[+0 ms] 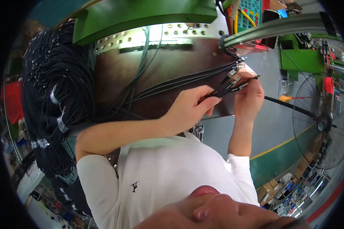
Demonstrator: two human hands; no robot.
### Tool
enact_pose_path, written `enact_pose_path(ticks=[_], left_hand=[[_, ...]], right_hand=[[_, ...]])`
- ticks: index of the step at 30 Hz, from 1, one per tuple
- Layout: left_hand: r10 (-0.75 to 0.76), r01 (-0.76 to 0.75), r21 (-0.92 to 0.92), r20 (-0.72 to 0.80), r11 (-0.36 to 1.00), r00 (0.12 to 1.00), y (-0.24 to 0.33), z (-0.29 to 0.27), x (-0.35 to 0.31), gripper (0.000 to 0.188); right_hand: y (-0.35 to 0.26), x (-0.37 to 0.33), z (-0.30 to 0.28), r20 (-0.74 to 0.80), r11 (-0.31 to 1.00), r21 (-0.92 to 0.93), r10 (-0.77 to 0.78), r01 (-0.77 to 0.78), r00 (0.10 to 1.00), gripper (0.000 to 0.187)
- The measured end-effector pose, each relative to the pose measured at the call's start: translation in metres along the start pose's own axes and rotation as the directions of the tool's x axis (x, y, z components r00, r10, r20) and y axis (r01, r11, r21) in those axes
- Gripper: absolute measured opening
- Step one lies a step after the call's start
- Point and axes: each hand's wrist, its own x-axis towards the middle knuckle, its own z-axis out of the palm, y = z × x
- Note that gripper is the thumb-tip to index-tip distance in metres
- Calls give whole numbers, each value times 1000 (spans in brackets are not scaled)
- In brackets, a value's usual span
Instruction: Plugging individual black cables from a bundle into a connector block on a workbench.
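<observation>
Several black cables (170, 82) with metal connector ends run across the brown tabletop toward my hands. My left hand (189, 107) is closed around a bunch of them, its thumb lying along the cables just behind the connectors. At the bunch's far end, my right hand (250, 91) has its fingers bent around the metal connectors (230, 76), with one thin tip sticking out past the fingers. Part of the right fingers' grip is hidden by the connectors.
Big bundles of black cable (61, 76) hang at the left of the brown table (114, 68). A green machine beam (145, 19) crosses the back, above a perforated metal plate. To the right stand a metal bar (275, 30) and a large fan (324, 123).
</observation>
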Motion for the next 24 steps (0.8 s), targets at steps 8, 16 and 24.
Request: enact_pose_path(ticks=[8,16,24], left_hand=[[19,-126,-286,-347,950,938,-44,-30,-55,20],[55,-194,-298,-416,935,908,-37,-57,-76,30],[-15,-160,-492,-333,855,943,-41,-54,-70,34]], right_hand=[[29,-1,82,351,962,-266,152,-57,924,24],[34,41,101,836,225,-495,-138,839,531,32],[79,94,106,792,145,-592,-72,792,606,25]])
